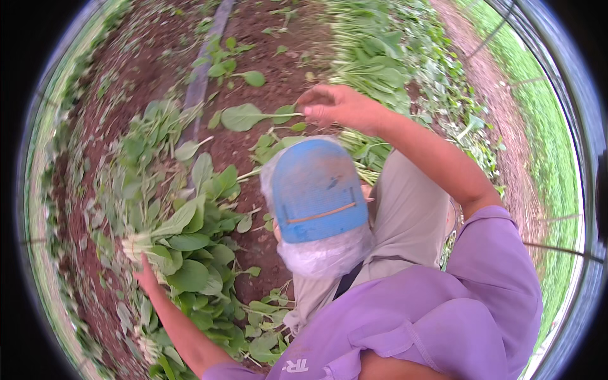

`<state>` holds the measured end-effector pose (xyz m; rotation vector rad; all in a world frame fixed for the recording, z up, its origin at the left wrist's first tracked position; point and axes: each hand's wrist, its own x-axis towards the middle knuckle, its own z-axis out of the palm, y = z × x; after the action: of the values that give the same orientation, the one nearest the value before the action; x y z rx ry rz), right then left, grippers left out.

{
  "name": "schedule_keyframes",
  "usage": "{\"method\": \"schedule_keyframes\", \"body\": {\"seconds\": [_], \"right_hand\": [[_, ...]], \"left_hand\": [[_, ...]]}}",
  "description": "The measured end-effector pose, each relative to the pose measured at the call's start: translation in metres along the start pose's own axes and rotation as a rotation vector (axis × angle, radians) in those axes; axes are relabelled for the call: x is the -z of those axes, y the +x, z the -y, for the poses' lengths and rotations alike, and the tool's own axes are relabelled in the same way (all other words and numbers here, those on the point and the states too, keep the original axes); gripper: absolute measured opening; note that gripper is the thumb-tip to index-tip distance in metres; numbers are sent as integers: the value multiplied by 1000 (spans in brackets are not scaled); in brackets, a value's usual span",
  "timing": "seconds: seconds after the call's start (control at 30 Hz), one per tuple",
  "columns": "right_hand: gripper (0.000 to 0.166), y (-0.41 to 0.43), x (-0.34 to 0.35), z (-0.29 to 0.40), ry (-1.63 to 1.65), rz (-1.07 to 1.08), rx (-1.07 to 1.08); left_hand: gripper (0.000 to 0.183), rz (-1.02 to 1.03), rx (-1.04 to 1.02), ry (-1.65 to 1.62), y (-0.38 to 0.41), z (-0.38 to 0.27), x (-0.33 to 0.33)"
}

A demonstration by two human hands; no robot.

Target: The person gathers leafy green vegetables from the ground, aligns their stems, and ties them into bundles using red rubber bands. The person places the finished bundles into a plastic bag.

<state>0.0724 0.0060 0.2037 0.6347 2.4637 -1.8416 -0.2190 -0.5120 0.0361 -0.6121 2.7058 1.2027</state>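
My right hand (327, 108), at the upper middle, pinches the pale stem of a single leafy green (243, 117); its broad leaf points left. At the lower left, my left hand (149, 275) is against a bunch of leafy greens (183, 221) near its whitish stem ends. Leaves and stems hide part of that hand, so its grip is unclear. The bunch lies on a heap of similar greens (204, 304). Between my arms, in front of my legs, is a blue plastic pad-like object (316, 190) with clear plastic sheeting around it.
A long row of greens (375, 61) lies at the upper right, stems facing left. Loose leaves are scattered over brown soil (256, 142). A dark strip (204, 71) runs along the bed. Grass (546, 137) and metal framework (555, 61) border the right side.
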Motion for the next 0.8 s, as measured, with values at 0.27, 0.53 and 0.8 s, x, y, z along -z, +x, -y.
{"method": "schedule_keyframes", "body": {"seconds": [0.27,0.53,0.8], "right_hand": [[28,-85,177,-147,-235,-519,-338],[18,-107,100,-320,-215,-349,-250],[35,-102,11,-368,-432,-333,-182]], "left_hand": [[64,342,-571,-31,-115,-157,-38],[38,816,-1044,-302,-332,-319,-154],[14,1291,-317,1,-399,-162,-378]]}}
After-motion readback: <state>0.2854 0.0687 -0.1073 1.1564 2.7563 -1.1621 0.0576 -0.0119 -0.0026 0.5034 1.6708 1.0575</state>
